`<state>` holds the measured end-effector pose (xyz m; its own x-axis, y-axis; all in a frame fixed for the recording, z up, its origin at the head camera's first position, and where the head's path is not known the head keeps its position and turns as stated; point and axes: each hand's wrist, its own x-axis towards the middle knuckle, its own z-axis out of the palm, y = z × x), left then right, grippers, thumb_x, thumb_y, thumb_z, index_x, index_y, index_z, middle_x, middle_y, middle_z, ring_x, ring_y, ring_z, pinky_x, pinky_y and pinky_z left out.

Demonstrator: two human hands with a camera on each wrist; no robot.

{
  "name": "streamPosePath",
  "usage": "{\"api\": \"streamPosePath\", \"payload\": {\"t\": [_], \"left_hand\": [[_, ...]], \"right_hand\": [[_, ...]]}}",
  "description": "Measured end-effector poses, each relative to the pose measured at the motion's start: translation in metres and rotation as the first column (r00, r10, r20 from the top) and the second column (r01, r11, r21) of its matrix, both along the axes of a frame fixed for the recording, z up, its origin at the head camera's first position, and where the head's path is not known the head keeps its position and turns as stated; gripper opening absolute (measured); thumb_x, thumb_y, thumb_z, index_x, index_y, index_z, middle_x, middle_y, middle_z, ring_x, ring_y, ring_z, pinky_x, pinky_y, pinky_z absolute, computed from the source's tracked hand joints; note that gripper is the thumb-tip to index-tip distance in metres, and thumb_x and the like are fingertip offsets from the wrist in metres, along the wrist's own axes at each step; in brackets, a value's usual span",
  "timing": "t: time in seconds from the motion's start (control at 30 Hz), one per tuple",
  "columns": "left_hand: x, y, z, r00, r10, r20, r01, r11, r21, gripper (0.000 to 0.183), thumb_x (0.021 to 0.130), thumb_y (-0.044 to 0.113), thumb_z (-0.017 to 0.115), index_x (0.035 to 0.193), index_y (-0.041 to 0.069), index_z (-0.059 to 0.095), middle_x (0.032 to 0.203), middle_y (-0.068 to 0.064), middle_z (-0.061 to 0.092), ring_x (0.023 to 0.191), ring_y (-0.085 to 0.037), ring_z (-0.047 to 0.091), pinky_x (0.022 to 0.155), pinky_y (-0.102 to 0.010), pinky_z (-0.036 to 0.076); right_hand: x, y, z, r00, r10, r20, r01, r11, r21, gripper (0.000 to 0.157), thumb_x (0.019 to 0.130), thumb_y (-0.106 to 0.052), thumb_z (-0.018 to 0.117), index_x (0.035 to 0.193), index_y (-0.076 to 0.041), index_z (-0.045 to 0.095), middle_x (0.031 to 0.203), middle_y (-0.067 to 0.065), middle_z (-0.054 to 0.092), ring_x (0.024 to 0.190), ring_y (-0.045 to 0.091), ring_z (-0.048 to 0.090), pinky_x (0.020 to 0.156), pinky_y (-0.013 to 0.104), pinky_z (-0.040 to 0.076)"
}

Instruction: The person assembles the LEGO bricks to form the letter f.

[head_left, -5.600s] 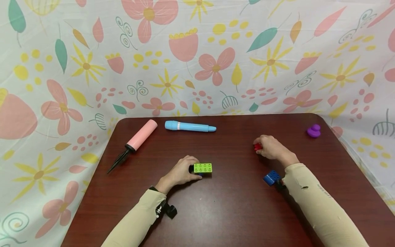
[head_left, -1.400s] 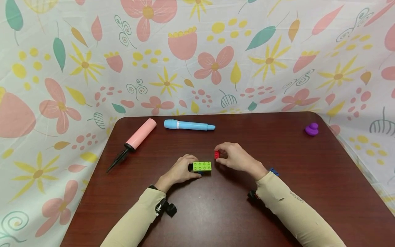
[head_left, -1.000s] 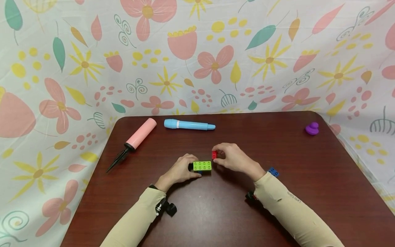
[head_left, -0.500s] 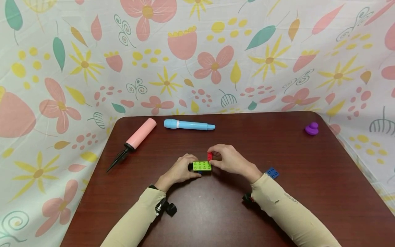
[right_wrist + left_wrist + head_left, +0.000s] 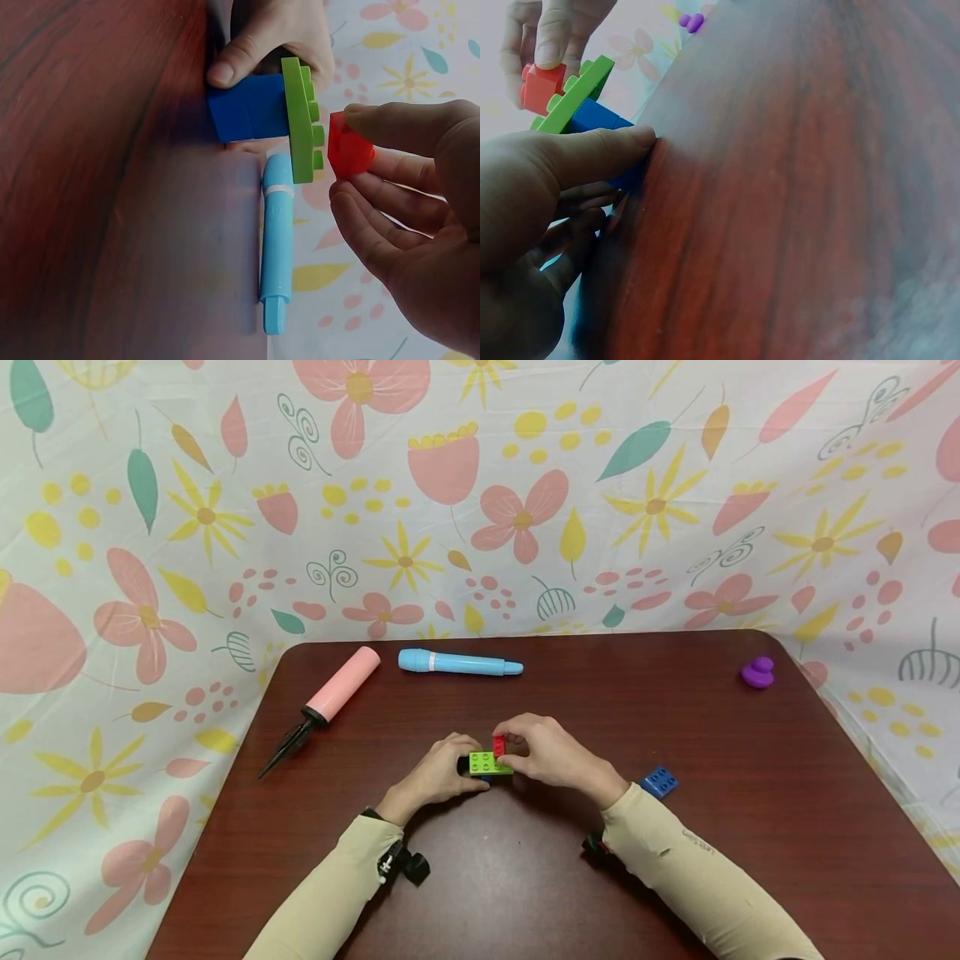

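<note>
While the right fingers [image 5: 356, 221] pinched the red brick [image 5: 349, 154] just above the green brick [image 5: 300, 124] toward one o'clock, left fingers [image 5: 604, 154] gripped the blue bricks [image 5: 262, 109] from nine. I judged them light, rigid, best held by their sides.

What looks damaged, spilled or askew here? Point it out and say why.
The right sleeve has a small dark slit on the forearm, probably a tear, odd in otherwise whole-looking cloth. Nothing looks spilled on the table.

A red brick [image 5: 499, 746], lime-green plate [image 5: 300, 120] and blue blocks [image 5: 266, 109] brighten a reddish-brown table [image 5: 487, 893]. Pink and yellow flowers [image 5: 522, 520] and teal leaves [image 5: 142, 489] pattern the white backdrop [image 5: 585, 485].
</note>
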<state>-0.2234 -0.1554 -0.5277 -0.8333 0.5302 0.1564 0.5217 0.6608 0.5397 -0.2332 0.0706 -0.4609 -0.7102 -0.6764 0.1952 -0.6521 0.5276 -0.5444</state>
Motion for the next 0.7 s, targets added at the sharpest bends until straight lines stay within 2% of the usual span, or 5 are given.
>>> {"api": "streamPosePath", "payload": {"t": [0.37,0.7], "left_hand": [[-0.0005,0.0000,0.0007,1.000,-0.016,-0.001,0.016,1.000,0.011,0.037,0.074,0.029,0.086,0.104,0.012,0.072,0.109,-0.002,0.068,0.107,-0.018,0.058,0.093,-0.038,0.048],[-0.0009,-0.0003,0.0009,1.000,-0.018,0.003,0.018,1.000,0.016,0.039,0.074,0.028,0.087,0.105,0.012,0.072,0.109,-0.002,0.068,0.107,-0.018,0.058,0.094,-0.039,0.047]], "right_hand": [[0.0033,-0.0056,-0.0044,0.999,0.038,-0.022,-0.038,0.999,0.024,0.031,0.085,-0.020,0.076,0.113,-0.009,0.067,0.105,0.001,0.065,0.094,0.016,0.064,0.077,0.030,0.055],[0.0051,-0.0075,-0.0077,0.998,0.038,-0.057,-0.037,0.999,0.025,0.028,0.085,-0.020,0.076,0.111,-0.012,0.068,0.104,0.000,0.065,0.091,0.015,0.063,0.074,0.026,0.054]]}}
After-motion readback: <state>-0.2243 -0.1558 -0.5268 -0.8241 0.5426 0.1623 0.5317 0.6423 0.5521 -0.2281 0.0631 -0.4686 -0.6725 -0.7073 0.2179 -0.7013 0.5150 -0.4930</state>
